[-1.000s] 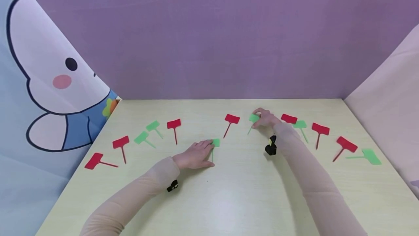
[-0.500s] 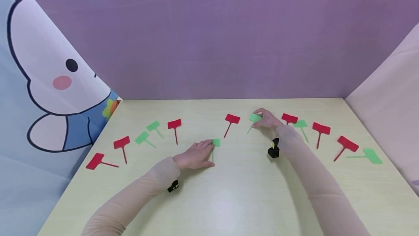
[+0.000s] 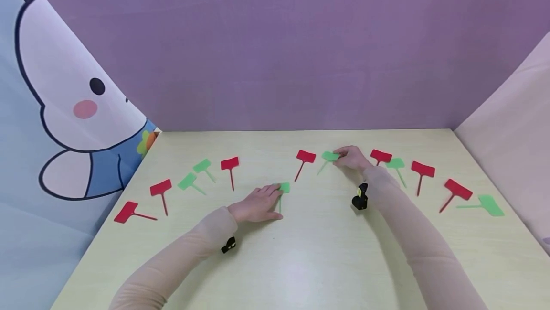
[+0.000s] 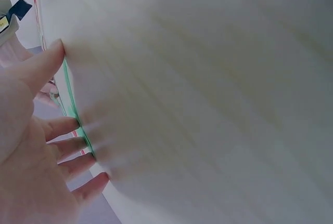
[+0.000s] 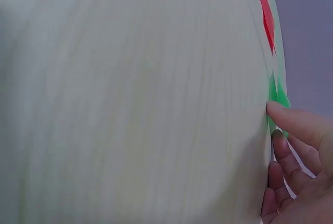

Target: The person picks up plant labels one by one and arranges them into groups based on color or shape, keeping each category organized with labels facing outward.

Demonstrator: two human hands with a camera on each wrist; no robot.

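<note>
My left hand (image 3: 256,204) lies low over the table with its fingers spread, fingertips on a green T-shaped plant label (image 3: 284,187). In the left wrist view that label's green stem (image 4: 71,91) runs between the thumb tip and the other fingertips. Farther back, my right hand (image 3: 353,157) pinches the right edge of another green plant label (image 3: 330,156), whose stem points down and left. The right wrist view has the thumb and fingers at this label's green head (image 5: 282,98). Just left of it lies a red plant label (image 3: 306,156).
To the left lie red labels (image 3: 126,212) and green labels (image 3: 187,181). On the right, a red label (image 3: 381,155) overlaps a green one (image 3: 395,163), with several more beyond. A purple cloth wall (image 3: 301,61) rises behind the table's back edge (image 3: 258,132).
The green label at my right hand has shifted a little left, toward the red one, and its head has turned. My left hand keeps its place on its label.
</note>
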